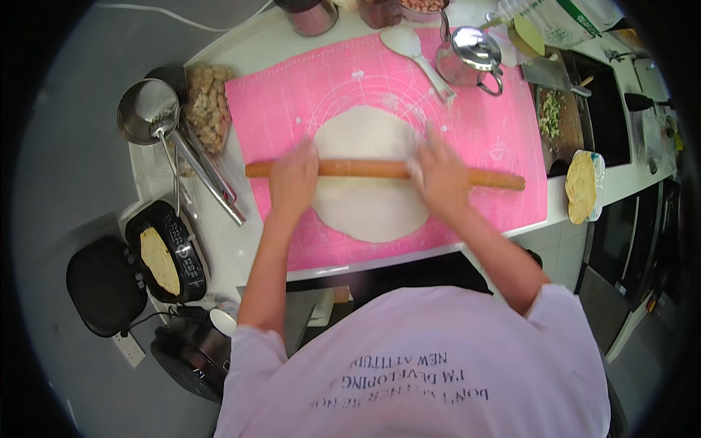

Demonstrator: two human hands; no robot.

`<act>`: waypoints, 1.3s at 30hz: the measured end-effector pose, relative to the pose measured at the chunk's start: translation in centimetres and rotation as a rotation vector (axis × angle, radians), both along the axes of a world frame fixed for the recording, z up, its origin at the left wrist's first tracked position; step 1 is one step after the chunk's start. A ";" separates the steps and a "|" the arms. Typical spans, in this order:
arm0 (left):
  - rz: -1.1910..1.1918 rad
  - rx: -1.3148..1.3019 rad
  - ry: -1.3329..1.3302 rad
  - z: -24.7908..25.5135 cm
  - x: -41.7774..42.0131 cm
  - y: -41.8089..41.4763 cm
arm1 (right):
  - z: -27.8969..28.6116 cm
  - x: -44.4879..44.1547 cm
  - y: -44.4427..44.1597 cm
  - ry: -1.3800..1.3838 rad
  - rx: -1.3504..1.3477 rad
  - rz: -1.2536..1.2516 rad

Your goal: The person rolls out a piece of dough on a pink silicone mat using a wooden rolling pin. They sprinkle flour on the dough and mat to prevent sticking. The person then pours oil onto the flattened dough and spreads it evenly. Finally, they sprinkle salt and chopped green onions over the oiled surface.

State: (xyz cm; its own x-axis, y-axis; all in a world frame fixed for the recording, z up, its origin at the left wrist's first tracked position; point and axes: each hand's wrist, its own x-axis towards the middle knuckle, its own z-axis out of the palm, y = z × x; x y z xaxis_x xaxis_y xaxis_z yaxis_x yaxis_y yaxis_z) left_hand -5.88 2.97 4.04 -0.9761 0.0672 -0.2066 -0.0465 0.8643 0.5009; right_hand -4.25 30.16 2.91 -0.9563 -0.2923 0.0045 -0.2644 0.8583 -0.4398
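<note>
A wooden rolling pin [361, 168] lies across a round, thin sheet of pale dough [372, 213]. My left hand [294, 178] is over the pin at the dough's left edge. On the other side, my right hand [442, 175] bears on the pin near the dough's right edge, its fingers pointing forward. Both hands are blurred, and each hides a stretch of the pin beneath it. Under the dough spreads a pink silicone pastry mat [498, 123] with white ring markings and a dusting of flour.
On the mat's far side are a white rice paddle [405, 44] and a lidded metal pot [465, 63]. Pans with a ladle [156, 104] stand left, above an open electric griddle [189, 257] holding a flatbread [160, 260]. Right are a cleaver [550, 71] and a plated flatbread [580, 186].
</note>
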 end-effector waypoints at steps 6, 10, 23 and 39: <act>0.014 -0.341 0.255 -3.8 -1.3 0.4 | -1.7 -0.9 -1.5 0.176 0.156 0.089; 0.025 -0.315 0.280 -3.8 6.4 -0.3 | -1.1 4.6 -1.6 0.089 0.036 0.174; 0.161 -0.304 0.223 -2.8 8.8 -1.8 | -0.5 5.7 -1.6 0.119 0.034 0.227; 0.422 -0.171 0.322 -1.9 17.0 0.0 | -0.9 8.0 3.2 0.233 -0.185 0.550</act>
State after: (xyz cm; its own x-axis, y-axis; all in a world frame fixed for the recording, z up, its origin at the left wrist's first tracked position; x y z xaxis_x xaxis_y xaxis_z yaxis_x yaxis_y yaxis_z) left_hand 11.08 2.98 2.10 -0.9266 -0.3518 0.1326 -0.2743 0.8738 0.4015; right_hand 3.77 33.38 1.96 -0.6340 -0.7158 0.2926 -0.7527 0.4844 -0.4459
